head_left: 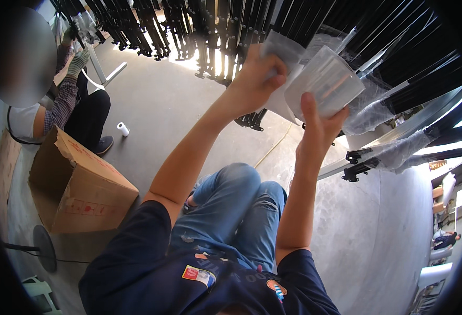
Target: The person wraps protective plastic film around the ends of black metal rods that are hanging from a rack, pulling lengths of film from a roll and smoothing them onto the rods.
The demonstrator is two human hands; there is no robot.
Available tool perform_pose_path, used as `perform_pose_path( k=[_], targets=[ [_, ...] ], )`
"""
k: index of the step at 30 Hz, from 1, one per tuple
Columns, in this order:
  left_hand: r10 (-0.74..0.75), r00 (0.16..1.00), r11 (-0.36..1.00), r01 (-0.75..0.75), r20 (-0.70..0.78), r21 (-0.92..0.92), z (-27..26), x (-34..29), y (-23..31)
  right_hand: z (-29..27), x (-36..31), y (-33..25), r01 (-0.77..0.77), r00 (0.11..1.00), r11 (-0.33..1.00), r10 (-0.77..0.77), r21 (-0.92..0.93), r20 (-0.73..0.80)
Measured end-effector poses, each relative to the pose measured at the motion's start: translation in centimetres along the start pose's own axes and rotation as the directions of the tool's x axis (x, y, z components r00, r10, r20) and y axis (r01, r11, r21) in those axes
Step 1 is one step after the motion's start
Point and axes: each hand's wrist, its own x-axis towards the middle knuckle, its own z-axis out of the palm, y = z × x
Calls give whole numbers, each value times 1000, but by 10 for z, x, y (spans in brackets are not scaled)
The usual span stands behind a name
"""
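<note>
Left hand fist closed on edge of clear plastic bag; right hand pinches bag from below, thumb up its face. Bag raised between both hands. Risk: thin film slips or tears; wrapped black stands just beyond right hand may snag
</note>
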Motion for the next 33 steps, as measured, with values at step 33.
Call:
perform_pose_path(
  k=[33],
  targets=[
    [67,997,995,-64,-37,80,15,12,-29,-160,-262,95,-817,480,552,812,-166,332]
  ],
)
